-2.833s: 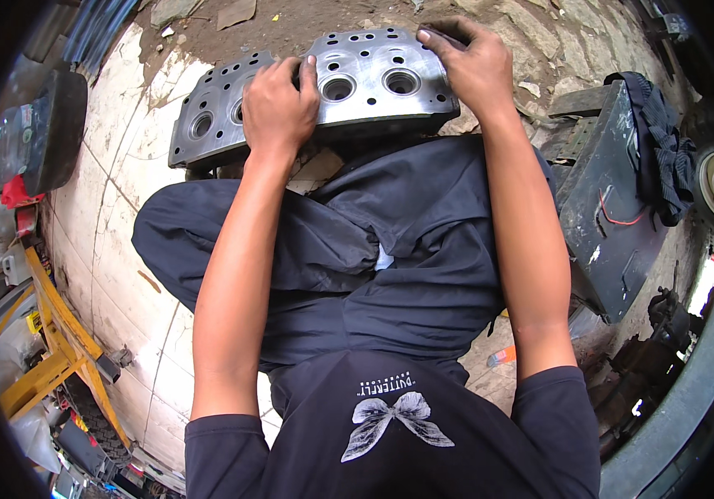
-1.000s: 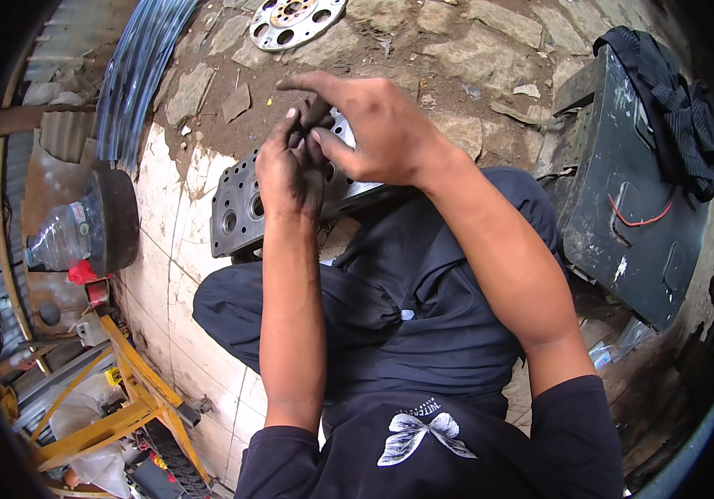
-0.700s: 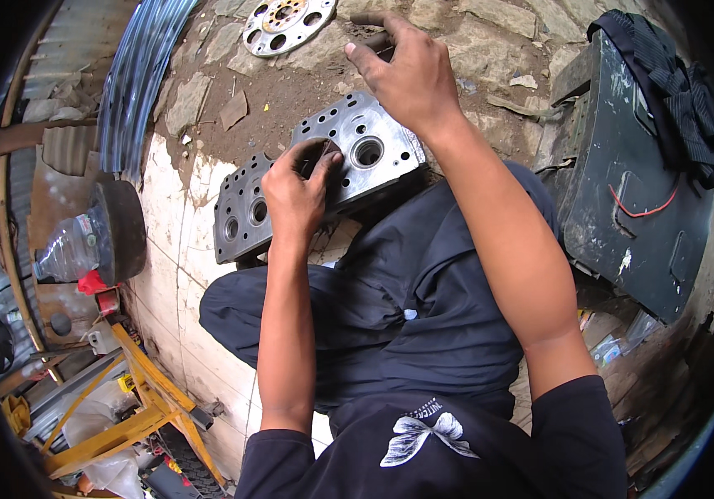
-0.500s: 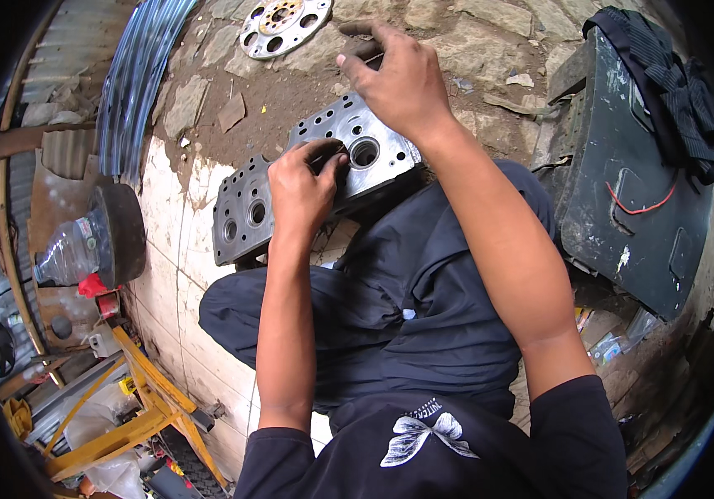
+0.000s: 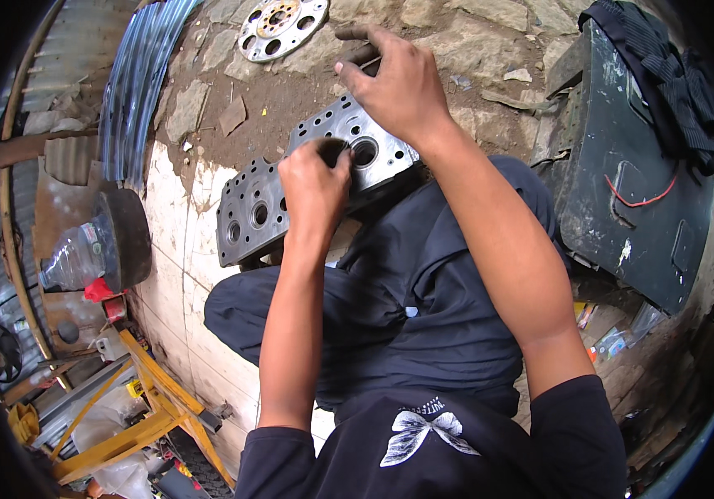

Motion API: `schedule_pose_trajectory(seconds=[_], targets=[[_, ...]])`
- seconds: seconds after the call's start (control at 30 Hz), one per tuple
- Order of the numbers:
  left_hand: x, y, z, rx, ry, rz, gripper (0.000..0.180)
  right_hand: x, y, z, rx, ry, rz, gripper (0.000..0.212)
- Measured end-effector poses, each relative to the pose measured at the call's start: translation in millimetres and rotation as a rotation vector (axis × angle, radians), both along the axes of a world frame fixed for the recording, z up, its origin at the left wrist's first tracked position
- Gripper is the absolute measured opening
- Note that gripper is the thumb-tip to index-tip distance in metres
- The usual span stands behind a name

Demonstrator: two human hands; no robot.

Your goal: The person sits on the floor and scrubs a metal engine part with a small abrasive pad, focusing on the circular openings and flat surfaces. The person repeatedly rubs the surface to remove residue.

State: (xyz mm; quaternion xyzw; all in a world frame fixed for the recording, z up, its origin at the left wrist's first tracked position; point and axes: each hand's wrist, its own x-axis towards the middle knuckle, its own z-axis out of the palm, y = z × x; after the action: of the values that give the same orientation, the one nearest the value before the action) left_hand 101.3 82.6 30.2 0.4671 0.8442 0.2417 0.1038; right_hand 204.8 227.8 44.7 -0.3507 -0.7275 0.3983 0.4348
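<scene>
A grey metal engine cylinder head (image 5: 245,187) with round ports and bolt holes lies slanted in front of my crossed legs. Over its middle, my left hand (image 5: 315,179) is closed, thumb against curled, blackened fingers beside a large round port. Whatever those fingers grip is hidden from view. My right hand (image 5: 403,87) hovers beyond the far right end of the cylinder head. Its dirty index finger and thumb are bent and apart, and I see nothing held between them; its other fingers are partly hidden.
A round metal plate with holes (image 5: 290,37) lies on the stony ground beyond. To the right stands a dark, scuffed panel (image 5: 631,191) with striped cloth (image 5: 664,83) draped over it. On the left are a clear plastic bottle (image 5: 70,262), a yellow metal frame (image 5: 116,445) and bundled bluish strips (image 5: 137,91).
My left hand has shifted slightly to the right over the cylinder head, its fingers still curled. My right hand keeps nearly the same pose and place.
</scene>
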Motion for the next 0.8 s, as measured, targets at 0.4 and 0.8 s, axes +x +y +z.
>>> schedule_pose_trajectory(seconds=[0.4, 0.8], targets=[[14.2, 1.7, -13.9, 0.139, 0.059, 0.092, 0.019, 8.6, -5.7, 1.2, -0.086, -0.001, -0.014, 0.038], [3.8, 6.4, -12.4, 0.109, 0.042, 0.023, 0.022, 3.4, -1.1, -6.0, -0.086, 0.074, -0.073, 0.037]])
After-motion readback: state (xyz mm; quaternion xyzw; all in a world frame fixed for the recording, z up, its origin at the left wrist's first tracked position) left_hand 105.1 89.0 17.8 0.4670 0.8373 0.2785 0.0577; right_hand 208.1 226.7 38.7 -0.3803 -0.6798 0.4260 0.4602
